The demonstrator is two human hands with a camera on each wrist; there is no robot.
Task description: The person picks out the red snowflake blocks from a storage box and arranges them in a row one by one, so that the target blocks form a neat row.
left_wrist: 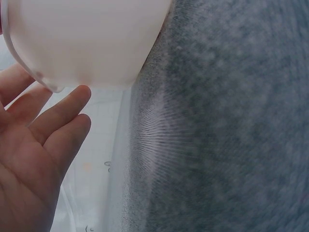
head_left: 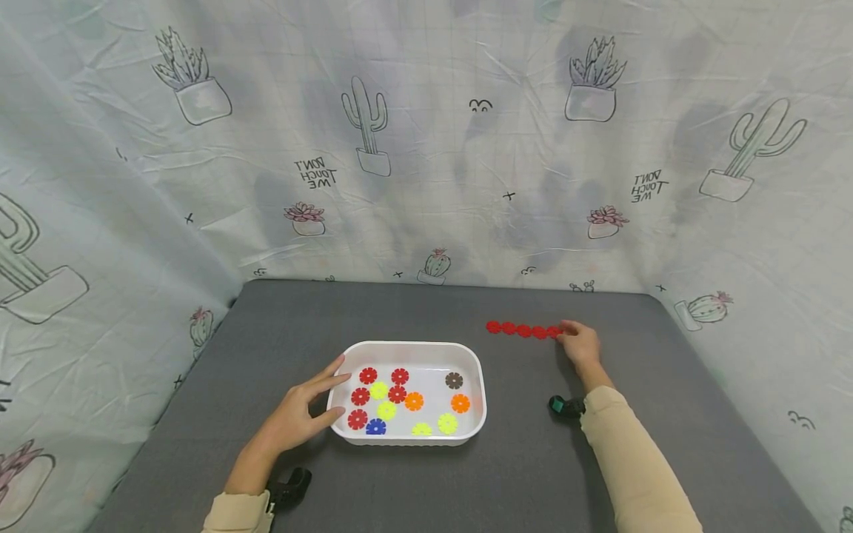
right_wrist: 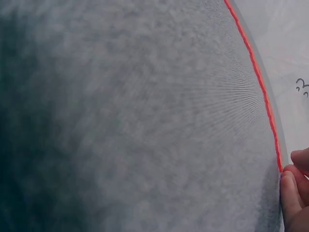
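A white tray [head_left: 413,345] sits mid-table holding several flat toothed discs: red [head_left: 368,375], yellow [head_left: 386,409], orange [head_left: 460,403], blue [head_left: 376,426] and brown [head_left: 454,380]. My left hand [head_left: 320,392] lies with straight fingers against the tray's left end; in the left wrist view the fingers [left_wrist: 58,116] touch the tray wall [left_wrist: 87,38]. To the right, a row of linked red discs [head_left: 523,330] lies flat on the table. My right hand [head_left: 565,334] pinches the row's right end, and the right wrist view shows its fingertips [right_wrist: 291,188] at the end of the red row [right_wrist: 260,82].
The grey table [head_left: 466,481] is fenced on three sides by a cactus-print cloth [head_left: 426,148]. Black wrist cameras show by my left sleeve [head_left: 289,488] and right sleeve [head_left: 565,406]. Bare grey surface lies between the tray and the red row.
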